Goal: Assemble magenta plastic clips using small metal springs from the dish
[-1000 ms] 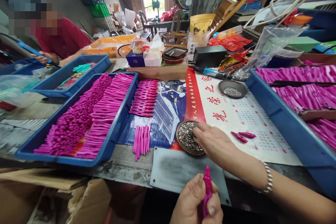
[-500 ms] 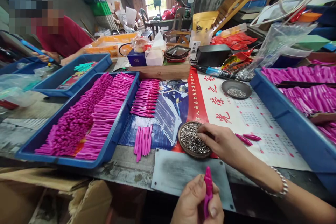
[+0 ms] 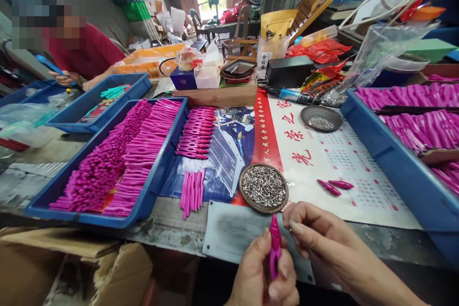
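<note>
My left hand (image 3: 263, 275) grips a magenta plastic piece (image 3: 275, 245) upright near the table's front edge. My right hand (image 3: 315, 234) sits just right of it, fingers pinched together beside the piece's tip; what they pinch is too small to see. Just beyond both hands stands a round dish of small silver metal pins (image 3: 263, 186). Two loose magenta pieces (image 3: 334, 186) lie on the printed calendar sheet (image 3: 344, 162) to the right.
A blue tray of magenta parts (image 3: 118, 162) lies left, another blue tray (image 3: 401, 153) right. Small bundles of pieces (image 3: 192, 190) and a fanned row (image 3: 196, 133) sit between. A second pin dish (image 3: 320, 118) is farther back. Another person in red (image 3: 82, 52) works at far left.
My right hand has left the pin dish and drawn back to the magenta piece in my left hand, fingers now pinched. The left hand has shifted slightly left.
</note>
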Motion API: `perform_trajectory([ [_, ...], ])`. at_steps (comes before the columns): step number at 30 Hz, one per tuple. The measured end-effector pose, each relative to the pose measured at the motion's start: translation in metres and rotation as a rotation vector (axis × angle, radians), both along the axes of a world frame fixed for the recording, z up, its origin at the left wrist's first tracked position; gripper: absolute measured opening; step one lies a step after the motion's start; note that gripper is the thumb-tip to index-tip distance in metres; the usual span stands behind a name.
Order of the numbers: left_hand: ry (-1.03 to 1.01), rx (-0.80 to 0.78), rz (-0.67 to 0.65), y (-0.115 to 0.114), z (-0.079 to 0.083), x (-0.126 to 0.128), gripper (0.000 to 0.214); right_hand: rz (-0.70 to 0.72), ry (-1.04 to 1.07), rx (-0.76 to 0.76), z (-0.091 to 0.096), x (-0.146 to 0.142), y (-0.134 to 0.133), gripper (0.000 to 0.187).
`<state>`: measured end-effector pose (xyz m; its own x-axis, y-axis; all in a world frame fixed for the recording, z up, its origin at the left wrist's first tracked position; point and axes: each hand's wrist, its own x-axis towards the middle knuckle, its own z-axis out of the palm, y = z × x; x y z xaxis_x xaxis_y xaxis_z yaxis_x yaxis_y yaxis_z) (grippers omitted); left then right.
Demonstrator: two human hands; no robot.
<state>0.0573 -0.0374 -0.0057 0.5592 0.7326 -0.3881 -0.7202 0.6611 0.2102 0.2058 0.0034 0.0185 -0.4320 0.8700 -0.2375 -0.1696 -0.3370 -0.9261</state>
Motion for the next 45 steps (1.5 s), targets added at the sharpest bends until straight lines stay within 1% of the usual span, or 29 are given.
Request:
perform_trajectory([
  [2,0.037,0.016,-0.059,0.001,0.001,0.002,0.056,0.004,-0.007,0.022,-0.002,-0.003,-0.004,0.028],
  [4,0.061,0.008,-0.071,0.000,0.001,0.003,0.058,0.015,-0.019,0.054,0.000,-0.005,-0.005,0.029],
  [7,0.092,0.009,-0.023,-0.001,0.001,0.005,0.057,0.033,-0.061,0.110,0.005,-0.008,-0.006,0.029],
  [9,0.092,0.037,-0.011,-0.002,0.000,0.006,0.056,0.031,-0.109,0.165,0.007,-0.008,-0.008,0.028],
  [13,0.095,0.072,0.018,-0.003,-0.001,0.009,0.054,0.000,-0.227,0.298,0.004,-0.009,-0.013,0.025],
  [15,0.130,0.047,0.035,-0.004,-0.002,0.010,0.054,-0.039,-0.300,0.388,-0.001,-0.010,-0.017,0.021],
  [19,0.161,0.040,0.052,-0.006,-0.004,0.010,0.057,-0.199,-0.436,0.673,-0.010,-0.013,-0.025,0.014],
  [20,0.158,0.047,0.050,-0.007,-0.004,0.010,0.057,-0.230,-0.447,0.721,-0.011,-0.014,-0.026,0.014],
  [21,0.150,0.061,0.037,-0.007,-0.004,0.010,0.057,-0.247,-0.445,0.739,-0.011,-0.015,-0.027,0.014],
  [23,0.122,0.092,-0.003,-0.006,-0.003,0.010,0.058,-0.254,-0.407,0.694,-0.008,-0.016,-0.028,0.016],
  [26,0.070,0.114,-0.043,-0.005,-0.002,0.009,0.057,-0.262,-0.328,0.531,-0.003,-0.018,-0.026,0.018],
  [29,0.038,0.095,-0.051,-0.004,-0.002,0.008,0.057,-0.278,-0.269,0.375,-0.003,-0.021,-0.025,0.021],
  [31,0.029,0.080,-0.057,-0.004,-0.002,0.006,0.058,-0.292,-0.238,0.312,-0.006,-0.022,-0.025,0.023],
  [34,0.046,0.054,-0.026,-0.005,-0.002,0.005,0.057,-0.308,-0.216,0.264,-0.010,-0.025,-0.026,0.024],
  [37,0.073,0.023,0.024,-0.005,-0.002,0.006,0.057,-0.324,-0.226,0.252,-0.013,-0.027,-0.026,0.025],
  [40,0.089,0.007,0.066,-0.006,-0.004,0.008,0.055,-0.330,-0.253,0.288,-0.013,-0.028,-0.025,0.025],
  [42,0.098,-0.004,0.085,-0.006,-0.006,0.010,0.053,-0.332,-0.286,0.346,-0.014,-0.028,-0.026,0.023],
  [45,0.092,0.010,0.069,-0.007,-0.010,0.011,0.053,-0.355,-0.377,0.479,-0.017,-0.027,-0.028,0.016],
])
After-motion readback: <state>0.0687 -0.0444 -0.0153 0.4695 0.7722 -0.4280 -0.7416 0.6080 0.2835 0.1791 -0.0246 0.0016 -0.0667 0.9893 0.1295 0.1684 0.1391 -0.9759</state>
